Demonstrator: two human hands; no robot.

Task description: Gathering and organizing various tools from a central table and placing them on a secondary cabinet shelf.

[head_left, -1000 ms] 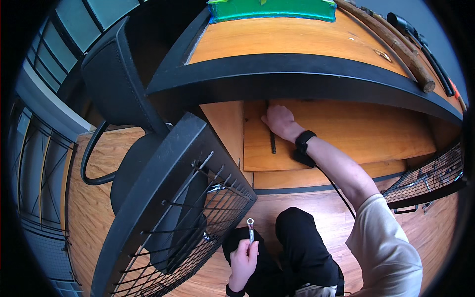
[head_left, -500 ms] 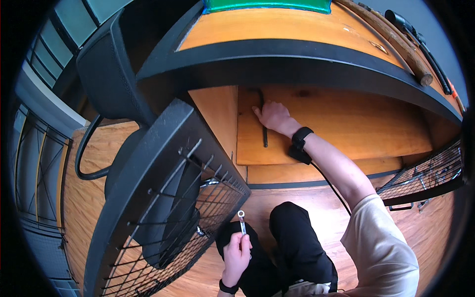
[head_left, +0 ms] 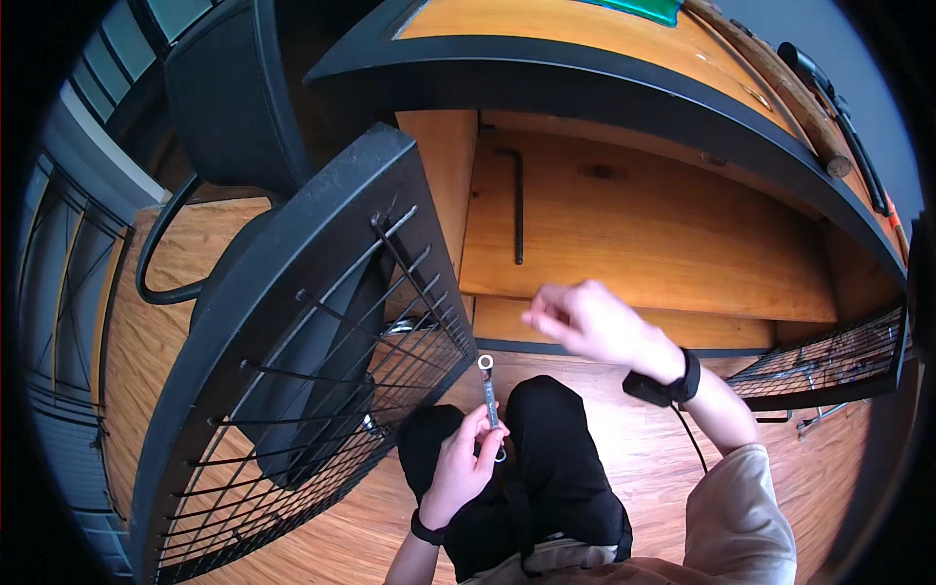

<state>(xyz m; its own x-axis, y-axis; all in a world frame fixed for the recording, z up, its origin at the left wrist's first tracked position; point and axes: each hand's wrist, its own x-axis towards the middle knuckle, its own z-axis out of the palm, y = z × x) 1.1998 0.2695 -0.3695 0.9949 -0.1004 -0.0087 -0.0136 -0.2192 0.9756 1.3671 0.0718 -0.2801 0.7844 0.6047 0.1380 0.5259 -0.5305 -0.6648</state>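
Note:
In my left hand (head_left: 466, 458), a slim silver ring spanner (head_left: 489, 392) is pinched between thumb and fingers above my knees. One ring end points up and away from me; the other shows just below my fingers. My right hand (head_left: 595, 320) hangs in front of the cabinet's lower edge, slightly blurred. Its fingers are loosely curled and apart, and nothing shows in them. On the wooden shelf (head_left: 643, 214) inside the cabinet lies a long black hex key (head_left: 519, 210), its short arm at the far end, untouched by either hand.
A black-framed mesh door (head_left: 322, 283) stands swung out at the left, before a black chair (head_left: 234, 107). Another mesh door (head_left: 829, 356) is at the right. On the worktop lie a wooden stick (head_left: 780, 88), a black tool (head_left: 838, 117) and something green (head_left: 643, 8).
My right hand has come away from the hex key and moved back toward me, out of the cabinet. The hex key stays on the shelf. The spanner remains in my left hand.

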